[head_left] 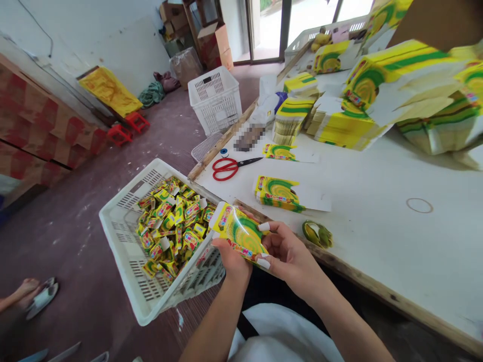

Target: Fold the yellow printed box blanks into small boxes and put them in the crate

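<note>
Between both hands, over the near table edge, is a yellow and green printed carton with a white flap at its left end. My left hand holds it from below and the left, with most fingers hidden behind it. On its right end, my right hand grips with thumb and fingertips. Left of the hands stands a white plastic crate holding many small yellow-green boxes. Two more cartons, a nearer one and a farther one, lie on the table with white flaps extended.
Red-handled scissors and a roll of blue-centred tape lie on the white table. Stacked flat cartons fill its far side. A green peel-like item sits near the edge. Another white crate stands beyond; a person's foot is at left.
</note>
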### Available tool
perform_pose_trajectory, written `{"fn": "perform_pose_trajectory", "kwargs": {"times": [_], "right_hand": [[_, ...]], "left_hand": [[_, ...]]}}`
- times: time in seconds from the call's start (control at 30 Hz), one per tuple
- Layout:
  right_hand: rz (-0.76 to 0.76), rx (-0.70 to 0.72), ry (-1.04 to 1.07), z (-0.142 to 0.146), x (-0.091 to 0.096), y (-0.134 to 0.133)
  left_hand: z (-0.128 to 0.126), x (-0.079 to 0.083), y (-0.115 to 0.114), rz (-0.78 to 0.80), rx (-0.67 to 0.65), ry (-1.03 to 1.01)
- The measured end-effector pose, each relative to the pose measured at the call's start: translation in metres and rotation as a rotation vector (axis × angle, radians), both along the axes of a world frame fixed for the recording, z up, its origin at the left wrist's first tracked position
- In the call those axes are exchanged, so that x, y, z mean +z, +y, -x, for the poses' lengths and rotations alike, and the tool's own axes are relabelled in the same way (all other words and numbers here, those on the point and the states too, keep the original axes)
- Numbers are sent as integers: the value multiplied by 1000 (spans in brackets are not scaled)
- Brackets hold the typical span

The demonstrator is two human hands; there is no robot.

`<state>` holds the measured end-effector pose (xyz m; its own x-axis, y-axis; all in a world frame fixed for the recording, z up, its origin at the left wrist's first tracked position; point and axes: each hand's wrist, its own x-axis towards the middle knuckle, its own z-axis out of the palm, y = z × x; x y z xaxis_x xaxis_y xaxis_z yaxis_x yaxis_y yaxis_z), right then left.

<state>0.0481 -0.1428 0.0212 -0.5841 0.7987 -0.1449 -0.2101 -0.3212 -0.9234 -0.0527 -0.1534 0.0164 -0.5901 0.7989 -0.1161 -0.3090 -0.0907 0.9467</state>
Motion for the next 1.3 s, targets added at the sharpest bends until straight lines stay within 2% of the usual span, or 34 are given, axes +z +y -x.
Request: {"fn": "perform_pose_trajectory", "kwargs": {"times": [0.1,0.17,0.3,0.4,0.47,0.57,0.67,0.8,0.87,0.9,0.97,1.03,1.1,1.13,1.2,1.3], "right_hand": [[46,9,33,-4,2,4],[43,-36,49,-10,4,8],[-45,-278,34,-37,9,23],[-96,-474,13,-60,12,33],[-104,-571,15,-71,14,36],[-133,-640,2,-82,16,35],[-192,-653,-27,-90,12,32],[-205,-647,-61,-97,0,31],[-192,-628,-64,-93,-4,31],[-201,-616,-73,-88,-6,30],[-263,-595,-117,-74,-7,27],[-380,-563,-183,-57,-7,22],[-508,-493,-243,-43,-6,16],[-555,-458,-263,-38,-6,12],[-580,-428,-278,-31,-5,5],[-459,-395,-215,-25,-4,-6]], "left_hand": [[1,0,-1,-23,0,21],[5,-2,-2,-68,36,-19],[15,-3,8,-123,137,-164],[15,0,32,-125,163,-196],[9,1,55,-119,167,-95],[-2,-5,89,-94,162,47],[-3,-18,104,-48,150,204],[9,-30,87,32,267,340],[11,-29,68,-1,285,373],[10,-27,59,-61,250,382],[2,-21,42,-242,42,306],[-10,-15,29,-344,-207,106],[-20,-9,23,-311,-373,-124],[-24,-6,21,-274,-403,-219],[-27,-1,21,-214,-358,-335],[-27,9,25,-216,-185,-390]]}}
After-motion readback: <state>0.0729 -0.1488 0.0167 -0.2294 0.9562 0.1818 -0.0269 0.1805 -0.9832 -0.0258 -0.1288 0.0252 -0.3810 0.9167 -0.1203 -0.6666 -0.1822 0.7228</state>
